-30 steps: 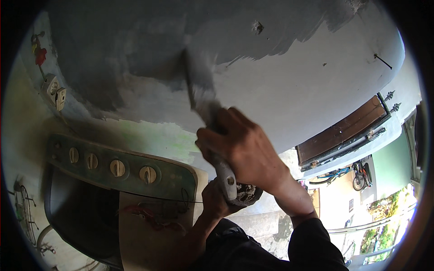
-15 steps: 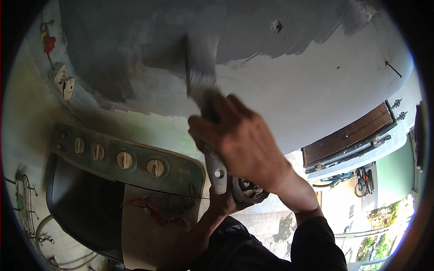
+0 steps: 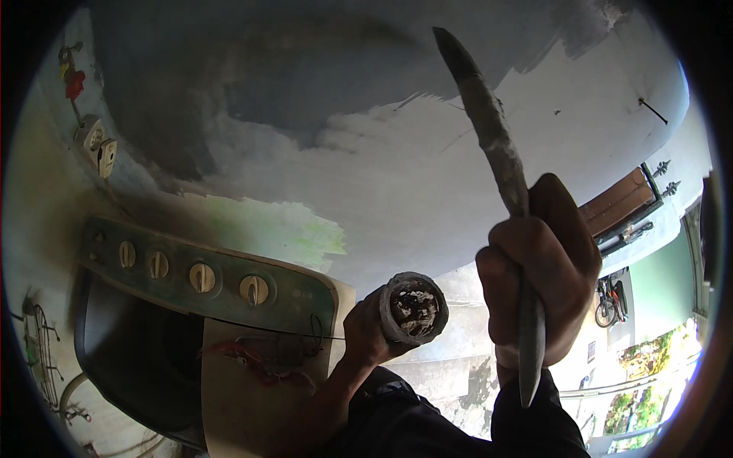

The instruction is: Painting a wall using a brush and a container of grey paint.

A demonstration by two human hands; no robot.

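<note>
A grey-caked paintbrush (image 3: 483, 118), seen edge-on, is gripped in my right hand (image 3: 538, 271), raised at the right in front of the wall (image 3: 366, 183). The wall carries dark grey coating over lighter grey and a pale green patch. My left hand (image 3: 365, 330) is closed round a small round container (image 3: 412, 305), crusted grey, with lumpy material inside, low in the middle. Just left of it stands an old washing machine (image 3: 187, 267) with a green control panel and several knobs.
At the upper left are a socket block (image 3: 89, 136) and a red object (image 3: 75, 84). A wire rack (image 3: 40, 359) hangs lower left. At the right are a brown window panel (image 3: 615, 198), a nail (image 3: 653, 111), a bicycle (image 3: 611, 298) and greenery (image 3: 641, 359).
The brush has left the wall and turned edge-on. My right hand has moved right, away from the container, whose open top now shows fully. My left hand has stayed about where it was.
</note>
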